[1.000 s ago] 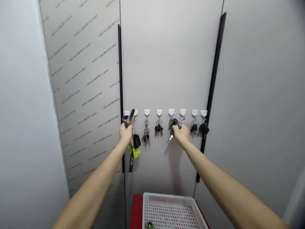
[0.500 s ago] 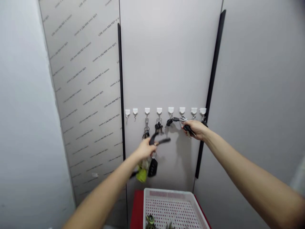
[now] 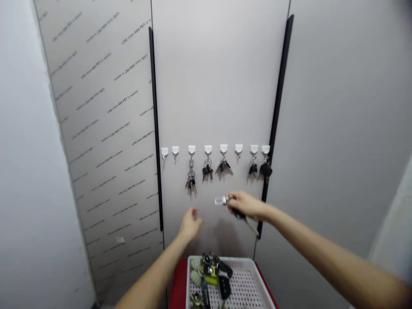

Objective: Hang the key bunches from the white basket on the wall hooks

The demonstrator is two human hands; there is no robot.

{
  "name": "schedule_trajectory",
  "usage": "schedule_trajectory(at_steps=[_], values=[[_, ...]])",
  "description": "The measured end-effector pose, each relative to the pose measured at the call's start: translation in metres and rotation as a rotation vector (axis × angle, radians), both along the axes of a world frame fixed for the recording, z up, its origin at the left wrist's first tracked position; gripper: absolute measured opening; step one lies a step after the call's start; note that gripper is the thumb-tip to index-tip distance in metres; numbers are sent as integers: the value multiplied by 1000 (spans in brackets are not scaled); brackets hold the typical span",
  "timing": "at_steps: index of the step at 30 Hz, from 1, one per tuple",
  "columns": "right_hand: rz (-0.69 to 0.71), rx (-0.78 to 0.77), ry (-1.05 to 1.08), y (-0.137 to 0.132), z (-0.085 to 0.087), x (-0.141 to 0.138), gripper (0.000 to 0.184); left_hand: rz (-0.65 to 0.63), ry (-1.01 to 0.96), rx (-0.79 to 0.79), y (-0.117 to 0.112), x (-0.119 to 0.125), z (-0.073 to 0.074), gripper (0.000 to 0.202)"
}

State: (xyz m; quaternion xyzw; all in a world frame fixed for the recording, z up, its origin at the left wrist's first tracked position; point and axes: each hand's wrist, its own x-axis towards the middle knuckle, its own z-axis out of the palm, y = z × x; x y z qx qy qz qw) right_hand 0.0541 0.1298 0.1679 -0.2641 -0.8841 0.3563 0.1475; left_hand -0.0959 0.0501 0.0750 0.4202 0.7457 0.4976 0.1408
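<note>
My right hand (image 3: 245,204) is in front of the wall panel, closed on a bunch of keys (image 3: 237,213). A shiny metal clip (image 3: 220,200) sticks out to the left of its fingers, and a dark part hangs below. To the left is my left hand (image 3: 189,225), thumb and fingers apart and nothing in it. Below both hands, a pile of dark key fobs and straps (image 3: 222,274) with a yellow-green piece lies in the white basket (image 3: 254,292). Several key bunches hang above, among them a keyring with a long clasp (image 3: 191,180) and a spread bunch (image 3: 224,166).
White adhesive hooks (image 3: 238,149) run in a row across the panel; some carry nothing. Long black strips (image 3: 155,128) edge the panel on both sides. The basket rests on a red surface (image 3: 177,287). A printed-film panel (image 3: 106,141) stands to the left.
My left hand has let go of its fobs and straps, which are now in the basket. My right hand has moved down and left, away from the hooks, with the keys in it.
</note>
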Motion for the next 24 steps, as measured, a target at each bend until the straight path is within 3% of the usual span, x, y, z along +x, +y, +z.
schedule_trajectory(at_steps=[1,3,5,7,10,12,14,19,21,24], values=[[8,-13,-47,-3,-31,2,10,123,-3,102,1,-9,16,35],[-17,-8,-162,-8,-82,4,13,245,26,266,8,-23,46,42],[0,4,-215,-8,-102,1,10,255,22,339,18,-31,69,48],[-91,74,-26,-1,-86,-7,16,243,-24,348,31,-34,82,48],[-473,273,468,19,-23,-25,32,209,-110,335,48,-31,92,31],[-615,365,584,32,15,-36,44,140,-156,330,54,-25,99,15],[-624,377,569,43,35,-44,41,49,-203,400,55,-18,108,15],[-562,344,706,56,53,-44,28,-10,-364,771,51,-5,141,16],[-566,371,719,53,67,-45,24,20,-371,747,55,-1,147,15],[-429,430,591,40,87,-51,17,45,-289,544,66,5,139,9]])
